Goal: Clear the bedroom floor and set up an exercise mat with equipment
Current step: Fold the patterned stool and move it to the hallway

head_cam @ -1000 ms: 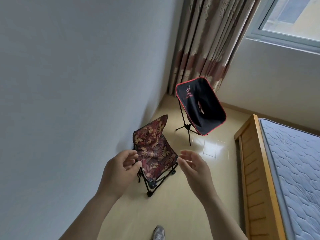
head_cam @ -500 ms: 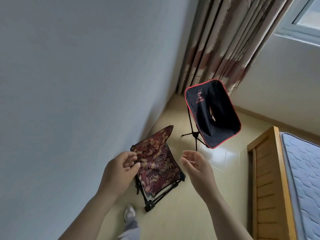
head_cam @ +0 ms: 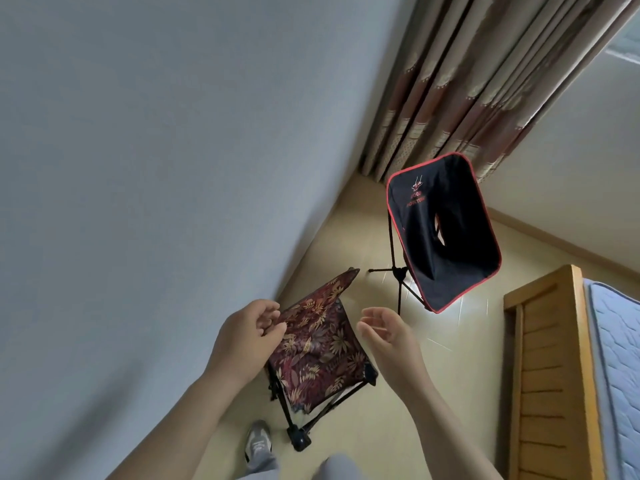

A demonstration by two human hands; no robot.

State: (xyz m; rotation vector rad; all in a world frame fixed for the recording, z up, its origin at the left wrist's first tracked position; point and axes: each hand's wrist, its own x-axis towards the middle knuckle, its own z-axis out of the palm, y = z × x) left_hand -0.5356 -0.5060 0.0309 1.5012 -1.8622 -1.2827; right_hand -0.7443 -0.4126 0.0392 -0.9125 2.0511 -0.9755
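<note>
**While two camp chairs stand on the floor, the clearing has barely begun**

Although both hands are raised in front of the body, neither grips anything. The left hand (head_cam: 247,336) has its fingers loosely curled in front of the top corner of the floral folding chair (head_cam: 322,344); whether the fingertips touch the fabric I cannot tell. The right hand (head_cam: 388,336) is open, palm turned inward and fingers relaxed, in the air just right of that chair.

The floral chair stands unfolded on the tiled floor (head_cam: 363,441), close to the wall (head_cam: 138,168). Beyond it a black camp chair with red trim (head_cam: 446,230) stands in the corner near the curtain (head_cam: 467,81). To the right are the wooden bed frame (head_cam: 543,358) and the mattress (head_cam: 616,341).

I judge the task to be at its start. Both chairs remain to be moved, and no exercise mat or equipment is in view.

Compared with half a second ago, the hands keep nearly the same pose. The view has closed in on the floral chair, which now lies right behind the left hand. A grey shoe (head_cam: 258,445) sits beside the chair's front foot, and the window has almost left the frame.
</note>
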